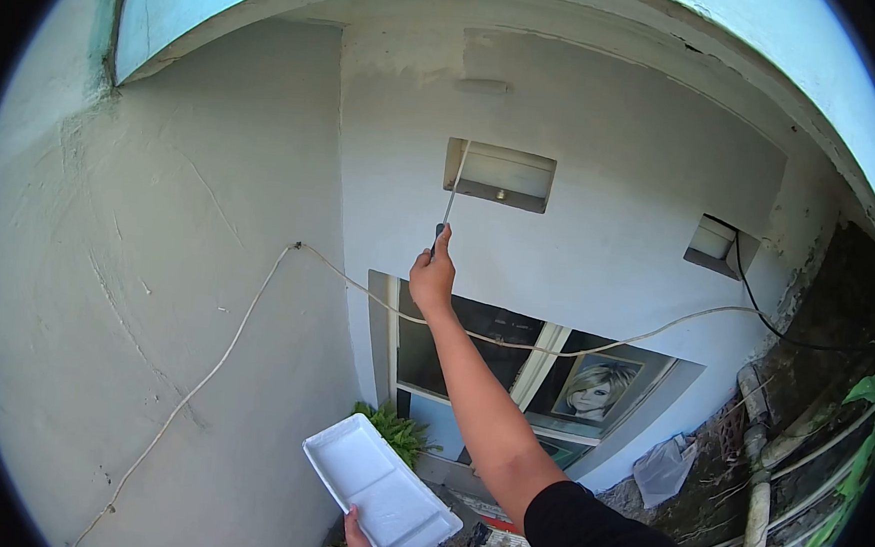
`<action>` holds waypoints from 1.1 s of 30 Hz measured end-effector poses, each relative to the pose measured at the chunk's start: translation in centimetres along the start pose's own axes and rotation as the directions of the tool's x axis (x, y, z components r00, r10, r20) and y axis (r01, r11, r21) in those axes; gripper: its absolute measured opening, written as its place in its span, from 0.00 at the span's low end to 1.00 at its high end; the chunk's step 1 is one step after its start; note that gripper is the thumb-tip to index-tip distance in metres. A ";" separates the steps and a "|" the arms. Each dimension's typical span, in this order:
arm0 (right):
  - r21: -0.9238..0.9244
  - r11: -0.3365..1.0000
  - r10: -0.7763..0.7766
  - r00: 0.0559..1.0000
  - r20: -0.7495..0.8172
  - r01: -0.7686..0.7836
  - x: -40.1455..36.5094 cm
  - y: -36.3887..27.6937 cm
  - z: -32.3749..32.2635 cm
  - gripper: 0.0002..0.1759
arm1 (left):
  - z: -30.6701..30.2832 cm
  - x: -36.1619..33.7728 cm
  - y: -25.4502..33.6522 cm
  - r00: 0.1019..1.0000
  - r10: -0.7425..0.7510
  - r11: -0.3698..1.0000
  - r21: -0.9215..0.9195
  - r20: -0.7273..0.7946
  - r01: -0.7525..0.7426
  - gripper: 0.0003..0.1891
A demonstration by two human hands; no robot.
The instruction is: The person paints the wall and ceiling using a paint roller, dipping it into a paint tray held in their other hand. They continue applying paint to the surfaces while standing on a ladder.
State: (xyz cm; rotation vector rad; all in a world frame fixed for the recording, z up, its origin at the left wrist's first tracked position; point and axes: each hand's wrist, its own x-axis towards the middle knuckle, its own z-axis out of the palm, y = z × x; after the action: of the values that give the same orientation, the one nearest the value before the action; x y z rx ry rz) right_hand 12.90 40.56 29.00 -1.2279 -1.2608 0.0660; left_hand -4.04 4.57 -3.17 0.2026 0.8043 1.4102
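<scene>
My right hand is raised at arm's length, closed around the black handle of what looks like a paint roller. Its thin rod points up across a rectangular wall opening. A pale cylinder shows above against the wall; whether it joins the rod is hard to make out. Low in view, my left hand grips the lower left edge of a white paint tray, tilted and coated inside with white. Part of that hand is cut off by the frame's bottom.
A pale cable hangs across the wall and passes my forearm. Below is a window with a framed picture. A second opening has a black cable. A fern, pipes and a plastic bag are lower down.
</scene>
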 end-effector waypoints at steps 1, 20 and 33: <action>0.024 1.000 0.016 1.000 0.011 -0.016 1.9 -1.5 -0.2 0.37 | 1.9 -1.4 1.3 0.998 0.065 0.996 0.062 0.025 -0.066 0.35; 0.056 0.997 0.054 0.998 0.020 -0.055 2.8 -3.6 -2.2 0.35 | 1.3 -1.3 0.3 0.992 0.122 0.991 0.067 -0.029 -0.120 0.34; 0.218 0.962 0.152 0.986 0.061 -0.162 6.9 -6.0 2.3 0.38 | 2.6 -2.0 0.8 0.997 0.081 0.995 0.063 0.006 -0.081 0.33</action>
State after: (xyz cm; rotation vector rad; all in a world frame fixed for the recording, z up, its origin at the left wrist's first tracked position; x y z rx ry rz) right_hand 10.54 43.94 37.55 -1.1339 -1.1572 0.3437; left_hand -2.96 3.72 -0.06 0.2898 0.8464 1.4611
